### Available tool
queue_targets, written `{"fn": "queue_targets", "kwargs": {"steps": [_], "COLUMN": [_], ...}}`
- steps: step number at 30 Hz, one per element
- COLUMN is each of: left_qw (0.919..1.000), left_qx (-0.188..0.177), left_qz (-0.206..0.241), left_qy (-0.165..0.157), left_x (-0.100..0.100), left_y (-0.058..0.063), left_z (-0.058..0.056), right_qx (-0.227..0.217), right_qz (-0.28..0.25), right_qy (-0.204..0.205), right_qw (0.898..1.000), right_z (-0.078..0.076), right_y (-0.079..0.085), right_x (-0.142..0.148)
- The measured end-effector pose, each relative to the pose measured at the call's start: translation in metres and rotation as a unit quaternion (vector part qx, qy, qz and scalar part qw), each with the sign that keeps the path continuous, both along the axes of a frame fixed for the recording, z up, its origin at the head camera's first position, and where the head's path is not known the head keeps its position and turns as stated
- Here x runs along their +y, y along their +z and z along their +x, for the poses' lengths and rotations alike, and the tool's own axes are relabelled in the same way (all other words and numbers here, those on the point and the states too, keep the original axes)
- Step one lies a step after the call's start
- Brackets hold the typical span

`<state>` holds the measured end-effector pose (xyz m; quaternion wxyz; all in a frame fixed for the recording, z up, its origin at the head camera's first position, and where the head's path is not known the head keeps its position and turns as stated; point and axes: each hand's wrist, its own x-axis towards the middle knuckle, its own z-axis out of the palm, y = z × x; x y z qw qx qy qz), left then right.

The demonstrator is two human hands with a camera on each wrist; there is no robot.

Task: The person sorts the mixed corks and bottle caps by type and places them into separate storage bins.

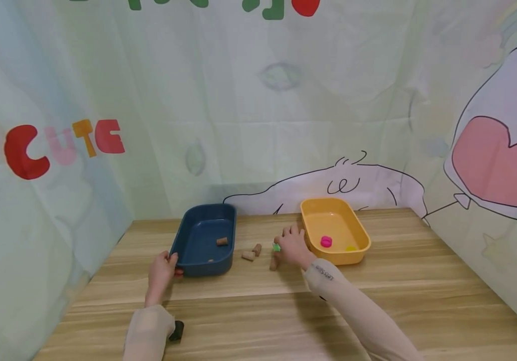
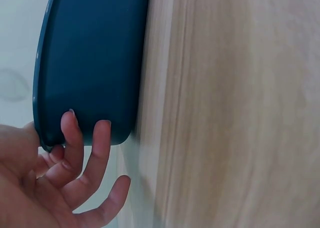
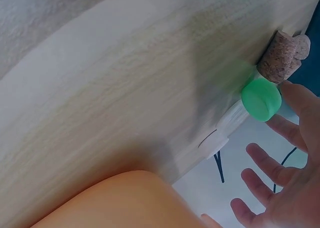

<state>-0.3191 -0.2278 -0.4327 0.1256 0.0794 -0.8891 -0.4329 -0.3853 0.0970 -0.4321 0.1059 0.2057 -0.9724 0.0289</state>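
Note:
My left hand (image 1: 161, 273) grips the near left corner of a dark blue plastic tub (image 1: 202, 271), thumb at the rim and fingers against the outer wall (image 2: 90, 78). Between the thumb and index finger of my right hand (image 1: 295, 246) is a green bottle cap (image 3: 261, 99), pinched just over the table beside a yellow tub (image 1: 341, 258). A cork (image 1: 274, 263) lies right below that hand. Two more corks, one lighter (image 1: 248, 255) and one darker (image 1: 257, 248), lie between the tubs. Inside the blue tub sits another cork (image 1: 222, 241).
The yellow tub contains a pink cap (image 1: 326, 241) and a yellow cap (image 1: 351, 248), the latter partly hidden by the near wall. Both tubs stand toward the back of a wooden table (image 1: 240, 321). A printed curtain (image 1: 258, 125) hangs behind and at the sides.

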Motion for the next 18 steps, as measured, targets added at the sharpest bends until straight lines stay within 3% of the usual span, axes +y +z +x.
{"fn": "queue_targets", "kwargs": {"steps": [18], "left_qw": [1.0], "left_qx": [-0.002], "left_qz": [0.007], "left_qy": [-0.002], "left_x": [0.0001], "left_y": [0.0001], "left_z": [0.0003], "right_qx": [0.005], "right_qz": [0.032], "right_qy": [-0.022], "right_qw": [0.999], "right_z": [0.0036], "right_y": [0.0038], "right_x": [-0.0011]}}
